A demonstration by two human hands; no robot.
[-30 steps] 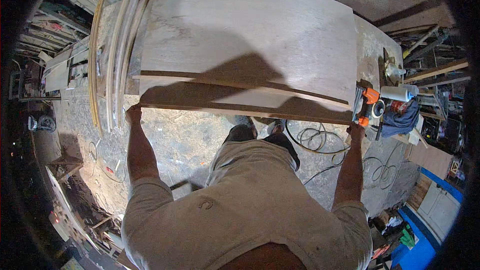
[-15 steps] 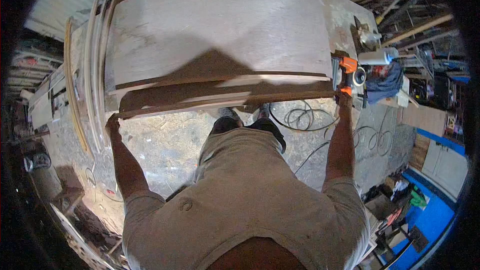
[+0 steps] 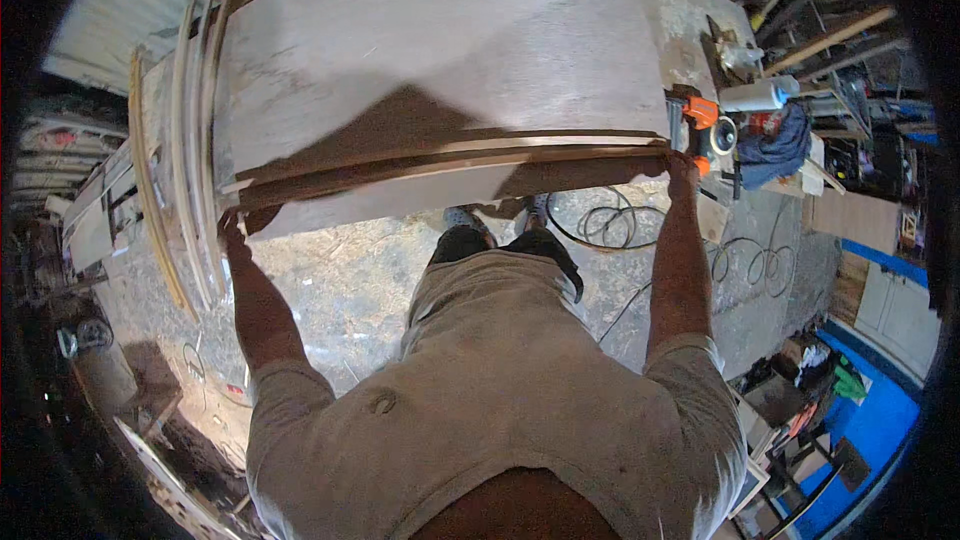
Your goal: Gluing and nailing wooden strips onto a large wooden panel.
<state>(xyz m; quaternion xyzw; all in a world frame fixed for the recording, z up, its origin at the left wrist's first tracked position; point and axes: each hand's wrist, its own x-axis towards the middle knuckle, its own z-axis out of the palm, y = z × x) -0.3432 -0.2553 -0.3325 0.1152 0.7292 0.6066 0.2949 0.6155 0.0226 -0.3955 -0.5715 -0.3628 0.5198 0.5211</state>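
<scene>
A large pale plywood sheet point(image 3: 430, 50) lies flat in front of me, with a narrower plywood panel point(image 3: 440, 185) along its near edge. My left hand point(image 3: 232, 228) grips the left end of that near panel. My right hand point(image 3: 682, 166) grips its right end. Both arms are stretched out wide. An orange power tool point(image 3: 700, 120) sits on the bench just beyond my right hand.
Long thin wooden strips point(image 3: 185, 170) lean along the left side of the sheet. Black cables point(image 3: 600, 220) coil on the dusty concrete floor by my feet. A cluttered bench with a white tube point(image 3: 755, 95) and blue cloth point(image 3: 775, 145) stands at right.
The sheet and near panel now sit lower and nearer in the picture, with my view shifted. Both hands keep their hold on the panel's ends.
</scene>
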